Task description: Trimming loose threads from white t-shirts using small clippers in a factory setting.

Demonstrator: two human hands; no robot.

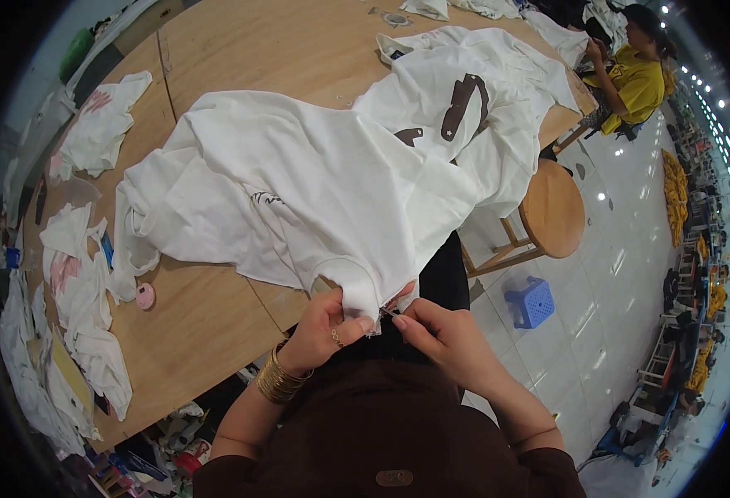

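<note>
A white garment (290,158) lies rumpled across the table, its near ribbed edge drawn toward me over the table's front edge. Thumb and fingers of my left hand (332,326) are closed on that edge. Beside it, my right hand (433,330) pinches a small thin metallic tool (391,312) with its tip against the fabric. The tool's kind is too small to make out, and fingers hide most of it. Small frayed bits show at the edge between both hands. Beyond lies a second white garment (506,66) with a dark brown print (462,106).
White cloth pieces (79,282) with pinkish marks lie along the left of the wooden table (191,319), near a pink round object (145,295). A wooden stool (552,207) and a blue plastic stool (531,303) stand at right. A person in yellow (635,87) sits at the far right.
</note>
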